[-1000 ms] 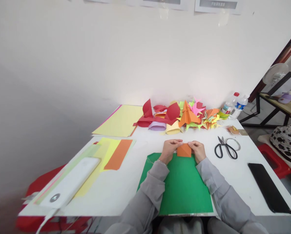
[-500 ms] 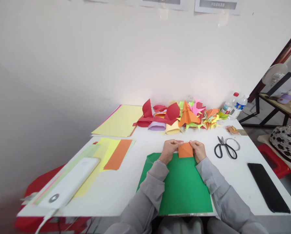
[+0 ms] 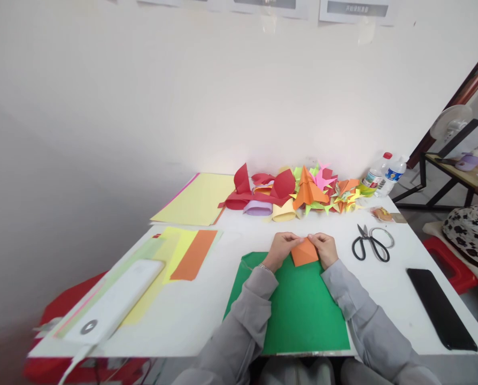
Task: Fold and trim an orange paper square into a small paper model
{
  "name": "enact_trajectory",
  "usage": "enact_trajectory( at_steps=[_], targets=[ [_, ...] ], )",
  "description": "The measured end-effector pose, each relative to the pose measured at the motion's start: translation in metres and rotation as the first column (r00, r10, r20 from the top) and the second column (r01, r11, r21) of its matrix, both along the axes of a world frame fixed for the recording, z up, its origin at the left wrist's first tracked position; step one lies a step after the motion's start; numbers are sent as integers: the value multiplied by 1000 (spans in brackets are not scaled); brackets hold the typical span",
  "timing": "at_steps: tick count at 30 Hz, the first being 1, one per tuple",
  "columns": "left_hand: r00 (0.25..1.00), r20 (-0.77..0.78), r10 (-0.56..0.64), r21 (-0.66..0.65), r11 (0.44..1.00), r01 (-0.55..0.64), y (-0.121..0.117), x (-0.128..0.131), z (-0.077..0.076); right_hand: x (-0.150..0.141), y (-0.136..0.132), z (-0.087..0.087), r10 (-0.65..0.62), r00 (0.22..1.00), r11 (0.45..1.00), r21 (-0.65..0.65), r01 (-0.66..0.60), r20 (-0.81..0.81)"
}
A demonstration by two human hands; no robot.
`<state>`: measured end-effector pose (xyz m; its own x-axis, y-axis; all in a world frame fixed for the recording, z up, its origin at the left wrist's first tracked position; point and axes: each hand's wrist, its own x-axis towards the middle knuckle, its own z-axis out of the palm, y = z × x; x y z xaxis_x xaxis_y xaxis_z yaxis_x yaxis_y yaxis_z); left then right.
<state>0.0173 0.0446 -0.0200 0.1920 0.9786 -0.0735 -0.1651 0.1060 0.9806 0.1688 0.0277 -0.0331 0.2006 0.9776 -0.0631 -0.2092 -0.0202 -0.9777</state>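
Observation:
A small square of orange paper [image 3: 305,253] with faint crease lines is held up between both hands, over the far edge of a green paper sheet [image 3: 303,315]. My left hand [image 3: 279,249] pinches its upper left edge between thumb and fingers. At its upper right, my right hand [image 3: 325,249] is closed on the paper in the same way. The two thumbs almost meet along the top edge. The fingertips behind the paper are hidden.
Folded paper figures [image 3: 309,190] crowd the wall side, beside two bottles [image 3: 391,176]. Scissors [image 3: 369,245] and a black phone [image 3: 441,309] lie right. To the left are yellow sheets [image 3: 194,198], an orange strip [image 3: 194,255] and a white power bank [image 3: 114,302] with a cable.
The orange paper has tilted in my hands and come slightly nearer to me. My right hand has shifted a little left along its top edge.

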Motion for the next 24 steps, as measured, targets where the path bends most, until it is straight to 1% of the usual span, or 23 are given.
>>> enact_trajectory(
  at_steps=[3, 6, 8, 13, 17, 19, 24],
  targets=[
    [998, 17, 56, -45, 997, -55, 2, -3, -2, 0, 1, -2, -20, 999, 1000, -12, 19, -33],
    [996, 17, 86, -65, 994, -85, 3, -5, -2, 0, 1, -3, 17, 999, 1000, 6, -16, -28],
    [996, 15, 84, -58, 995, -83, 2, -5, -1, 0, 1, -2, 41, 999, 999, 24, -41, -11],
    [999, 7, 51, -3, 999, -51, -1, 0, 1, 1, 1, -1, 52, 999, 998, 30, -53, 11],
    [999, 4, 37, 40, 999, -37, -2, 3, 1, 2, 0, -2, 83, 992, 995, 53, -88, 93],
    [998, 9, 69, 43, 997, -69, -1, 3, 0, 2, 0, -2, 98, 989, 993, 48, -104, 112],
    [975, 47, 216, 15, 976, -217, 5, -2, -4, 1, 1, -1, 151, 982, 988, -7, -152, 111]
  ],
)
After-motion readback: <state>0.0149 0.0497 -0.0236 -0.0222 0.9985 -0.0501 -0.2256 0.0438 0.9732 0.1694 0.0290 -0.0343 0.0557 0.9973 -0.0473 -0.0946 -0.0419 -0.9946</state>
